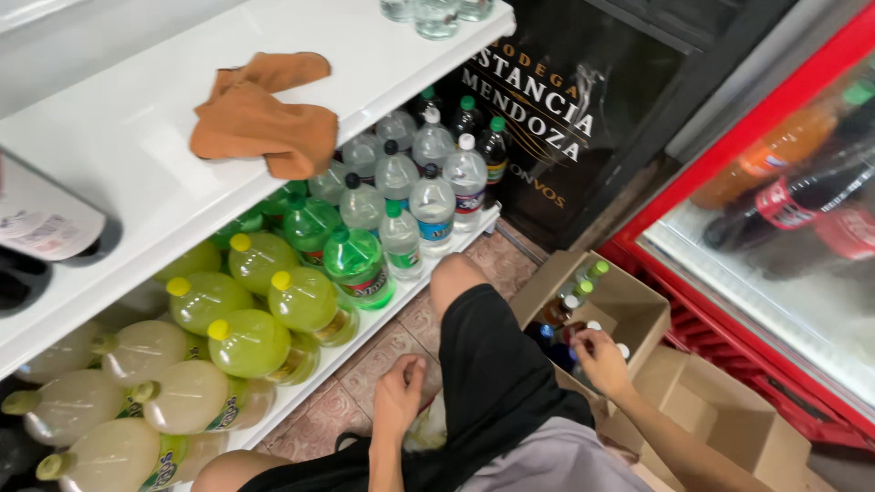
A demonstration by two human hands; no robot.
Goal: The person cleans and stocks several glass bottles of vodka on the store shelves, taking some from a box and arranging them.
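I am crouched on a tiled floor beside a white shelf unit. My right hand reaches into an open cardboard box and its fingers close around the cap of a bottle inside; several small bottles with green and white caps stand in the box. My left hand hangs down by my knee, fingers curled loosely over something pale near the floor that I cannot make out. My black shorts cover the thigh between the two hands.
The lower shelf holds several large yellow-green, green and clear soda bottles. An orange cloth lies on the upper shelf. A red glass-door cooler stands to the right, and a second open box sits below it.
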